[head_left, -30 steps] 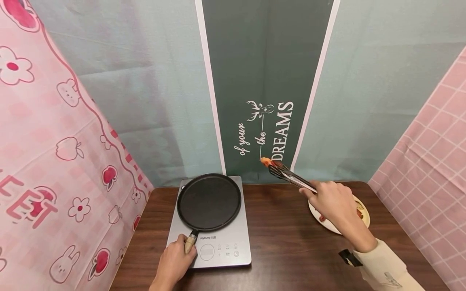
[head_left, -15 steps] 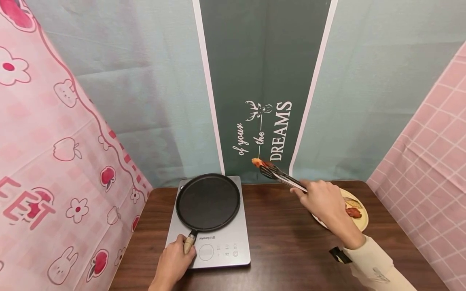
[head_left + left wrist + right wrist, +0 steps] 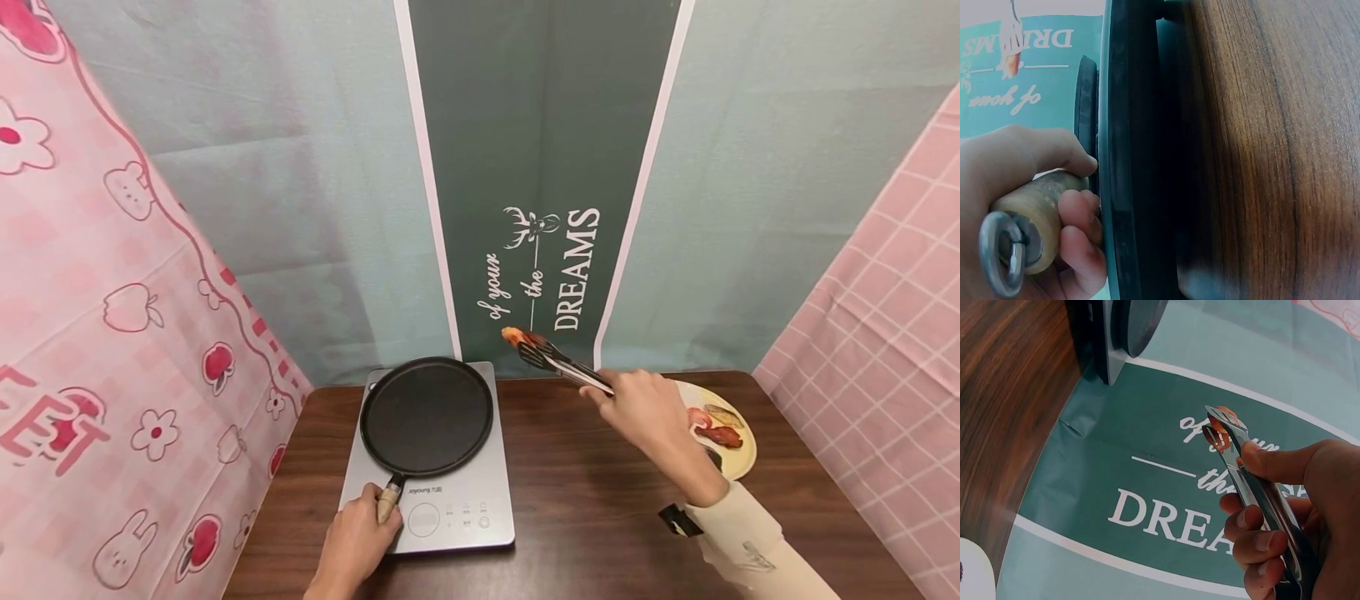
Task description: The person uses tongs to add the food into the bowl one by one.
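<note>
My left hand point(image 3: 356, 533) grips the wooden handle point(image 3: 1041, 203) of a flat black frying pan point(image 3: 427, 417). The pan sits on a silver induction cooker point(image 3: 487, 467). My right hand point(image 3: 645, 412) holds metal tongs with black tips point(image 3: 566, 367), its thumb on one arm and fingers curled round the other in the right wrist view. Pinched in the tongs' tips is an orange-red piece of food point(image 3: 513, 335), its kind unclear. It hangs in the air, right of the pan and above the table's back edge. My right forearm hides part of a pale yellow plate point(image 3: 742, 462).
On the plate lie a reddish-brown piece of food point(image 3: 720, 437), a pale oblong slice point(image 3: 723, 416) and a pink slice point(image 3: 697, 417). Printed cloths, such as the pink one point(image 3: 150, 358) at left, surround the brown wooden table point(image 3: 585, 500) on three sides.
My right hand has moved left with the tongs and the food, closer to the pan. More of the plate shows behind my forearm. My left hand keeps its hold on the handle.
</note>
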`<control>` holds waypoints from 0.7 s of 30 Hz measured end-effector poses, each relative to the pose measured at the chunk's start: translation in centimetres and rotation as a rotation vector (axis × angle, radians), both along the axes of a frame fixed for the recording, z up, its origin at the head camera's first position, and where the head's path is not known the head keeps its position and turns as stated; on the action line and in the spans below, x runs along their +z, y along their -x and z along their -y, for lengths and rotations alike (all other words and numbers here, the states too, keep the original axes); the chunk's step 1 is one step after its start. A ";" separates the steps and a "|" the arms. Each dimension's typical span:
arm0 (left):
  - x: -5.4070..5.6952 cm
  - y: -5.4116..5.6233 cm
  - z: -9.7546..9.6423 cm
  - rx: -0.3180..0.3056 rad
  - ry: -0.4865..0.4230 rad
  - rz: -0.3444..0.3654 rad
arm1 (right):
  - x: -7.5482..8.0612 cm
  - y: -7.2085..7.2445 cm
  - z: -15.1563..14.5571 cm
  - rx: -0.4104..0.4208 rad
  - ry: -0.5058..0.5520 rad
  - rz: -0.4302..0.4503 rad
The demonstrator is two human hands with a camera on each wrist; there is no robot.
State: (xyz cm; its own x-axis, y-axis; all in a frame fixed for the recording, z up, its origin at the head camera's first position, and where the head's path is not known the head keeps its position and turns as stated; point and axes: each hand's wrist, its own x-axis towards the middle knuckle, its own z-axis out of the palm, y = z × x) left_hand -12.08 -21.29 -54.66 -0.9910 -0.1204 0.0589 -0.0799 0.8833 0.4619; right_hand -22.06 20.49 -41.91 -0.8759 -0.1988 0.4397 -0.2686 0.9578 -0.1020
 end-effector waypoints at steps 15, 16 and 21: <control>-0.1 0.0 0.1 -0.001 0.005 -0.018 | -0.9 0.3 1.9 0.026 0.008 -0.013; -0.2 0.0 0.1 0.000 0.006 -0.016 | -1.0 0.3 2.0 0.030 0.008 -0.016; -0.3 0.0 0.1 0.003 0.007 -0.002 | -1.3 0.4 2.7 0.047 0.005 -0.034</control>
State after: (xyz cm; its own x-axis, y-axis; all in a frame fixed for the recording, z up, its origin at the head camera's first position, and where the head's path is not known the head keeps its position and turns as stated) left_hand -12.10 -21.39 -54.93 -0.9905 -0.1231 0.0618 -0.0817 0.8865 0.4555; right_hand -22.48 17.83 -43.25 -0.8503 -0.2372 0.4698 -0.3169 0.9435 -0.0973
